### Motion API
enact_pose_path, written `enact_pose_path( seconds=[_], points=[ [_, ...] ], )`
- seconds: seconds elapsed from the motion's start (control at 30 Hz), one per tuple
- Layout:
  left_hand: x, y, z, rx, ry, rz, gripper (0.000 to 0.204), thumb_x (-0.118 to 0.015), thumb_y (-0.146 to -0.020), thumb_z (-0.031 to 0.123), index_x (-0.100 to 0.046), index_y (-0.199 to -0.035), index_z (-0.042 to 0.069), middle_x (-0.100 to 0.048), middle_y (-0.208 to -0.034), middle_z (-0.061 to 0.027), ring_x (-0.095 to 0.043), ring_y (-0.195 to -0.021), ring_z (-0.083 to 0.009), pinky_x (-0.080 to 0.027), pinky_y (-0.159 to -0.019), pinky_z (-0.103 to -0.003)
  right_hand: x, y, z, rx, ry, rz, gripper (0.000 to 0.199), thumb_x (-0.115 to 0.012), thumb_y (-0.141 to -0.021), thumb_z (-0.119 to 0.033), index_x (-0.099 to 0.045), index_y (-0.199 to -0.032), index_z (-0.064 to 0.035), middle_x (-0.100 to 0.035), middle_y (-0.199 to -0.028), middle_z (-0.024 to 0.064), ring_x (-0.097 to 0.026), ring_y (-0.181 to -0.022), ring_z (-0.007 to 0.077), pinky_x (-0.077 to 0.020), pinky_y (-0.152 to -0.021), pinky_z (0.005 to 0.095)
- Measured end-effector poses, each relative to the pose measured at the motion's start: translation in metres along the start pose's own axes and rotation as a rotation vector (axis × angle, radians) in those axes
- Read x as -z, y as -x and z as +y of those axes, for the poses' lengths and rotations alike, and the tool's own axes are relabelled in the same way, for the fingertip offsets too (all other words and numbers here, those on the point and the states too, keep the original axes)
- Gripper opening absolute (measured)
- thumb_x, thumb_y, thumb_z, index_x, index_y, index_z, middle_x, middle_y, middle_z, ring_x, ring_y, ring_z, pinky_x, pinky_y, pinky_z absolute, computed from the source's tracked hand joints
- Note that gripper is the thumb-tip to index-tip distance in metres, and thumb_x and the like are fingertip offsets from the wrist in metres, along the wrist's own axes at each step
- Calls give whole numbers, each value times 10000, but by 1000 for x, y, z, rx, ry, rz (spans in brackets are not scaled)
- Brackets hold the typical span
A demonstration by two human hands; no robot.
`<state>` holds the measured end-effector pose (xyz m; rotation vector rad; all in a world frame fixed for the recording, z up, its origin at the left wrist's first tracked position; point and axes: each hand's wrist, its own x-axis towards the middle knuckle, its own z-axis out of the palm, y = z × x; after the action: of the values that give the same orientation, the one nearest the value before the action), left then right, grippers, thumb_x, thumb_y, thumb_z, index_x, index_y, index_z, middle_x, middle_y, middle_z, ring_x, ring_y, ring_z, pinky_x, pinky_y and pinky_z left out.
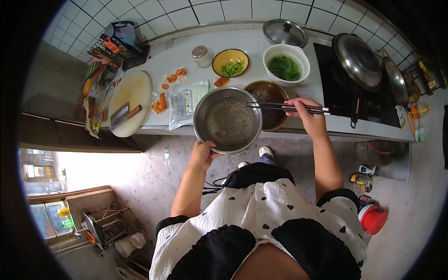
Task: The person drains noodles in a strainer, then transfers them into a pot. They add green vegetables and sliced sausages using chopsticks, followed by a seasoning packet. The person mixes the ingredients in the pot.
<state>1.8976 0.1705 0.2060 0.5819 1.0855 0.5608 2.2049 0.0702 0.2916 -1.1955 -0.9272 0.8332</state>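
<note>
The left hand [203, 154] grips the near rim of a steel bowl [227, 120] holding noodles [232, 122], at the counter [326, 126] edge. The right hand [305, 112] is closed on black chopsticks [280, 107], tips over the bowl, beside a brown bowl [275, 116]

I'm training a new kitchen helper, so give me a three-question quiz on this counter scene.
1. True or false: the left hand holds the steel bowl by its rim.
2. What does the right hand hold?
3. The white colander contains: A) noodles B) leafy greens C) carrots.

Key: 1 true. 2 chopsticks, tips over the steel bowl of noodles. 3 B.
</note>
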Motion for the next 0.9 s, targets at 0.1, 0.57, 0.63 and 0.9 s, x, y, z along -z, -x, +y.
enact_pose_path(
  seconds=[0.1, 0.57, 0.63, 0.9],
  points=[
    [-5, 5, 3, -8, 21, 2, 328, -385, -729, -59, -430, -1048, -115, -579, -878, -225, -635, -676, -321, -586, -540, -365, 4, -1, -7, 1, -135, 95, 285, -461, -913, -199, -561, -962, 63, -613, -920, 172, -641, -760, 233, -548, -611, 267],
    [49, 53, -5, -117, 139, 264, 279, -371, -721, -77, -440, -984, -137, -564, -844, -206, -618, -640, -297, -572, -517, -342, 14, -3, 98, -229, 196, 51, 172, -568, -852, -145, -625, -937, -6, -640, -869, 57, -627, -712, 129, -489, -466, 212],
    [64, 60, -9, -147, 184, 260, 276, -368, -717, -81, -444, -980, -123, -562, -831, -196, -612, -619, -282, -559, -487, -333, 17, -6, 93, -309, 313, 23, 178, -591, -836, -155, -627, -922, -2, -644, -856, 60, -627, -686, 128, -496, -471, 214],
    [84, 83, -19, -178, 257, 360, 271, -369, -722, -74, -453, -971, -139, -571, -880, -209, -620, -668, -302, -578, -533, -369, 21, -15, 99, -236, 324, 62, 186, -628, -810, -148, -627, -885, 23, -635, -743, 84, -602, -564, 122, -488, -463, 226]
  ],
)
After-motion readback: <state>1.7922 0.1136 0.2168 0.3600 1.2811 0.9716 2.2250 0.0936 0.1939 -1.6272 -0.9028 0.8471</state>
